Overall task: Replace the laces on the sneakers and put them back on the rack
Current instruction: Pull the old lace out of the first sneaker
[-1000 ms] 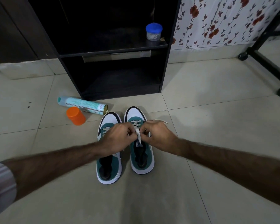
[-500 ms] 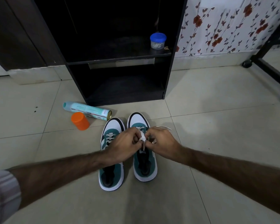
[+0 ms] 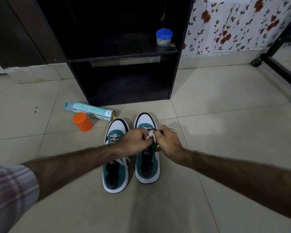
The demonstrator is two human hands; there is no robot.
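Two teal and white sneakers stand side by side on the tiled floor, toes toward the rack. The left sneaker (image 3: 115, 172) has white laces threaded. Over the right sneaker (image 3: 147, 167) my left hand (image 3: 134, 142) and my right hand (image 3: 167, 142) meet, each pinching the white lace (image 3: 150, 134) above the tongue. One loose lace end (image 3: 173, 129) sticks out to the right of my right hand. The black rack (image 3: 121, 59) stands just beyond the shoes, its lower shelf bare.
A teal spray can (image 3: 89, 111) lies on the floor left of the shoes with an orange cap (image 3: 82, 121) beside it. A blue-lidded jar (image 3: 163, 37) sits on the rack's upper shelf. A black wheeled frame (image 3: 280, 64) stands at right by the floral wall.
The view has tilted up a little, so everything sits lower in frame. Both hands stay on the right sneaker's lace, fingers working it slightly.
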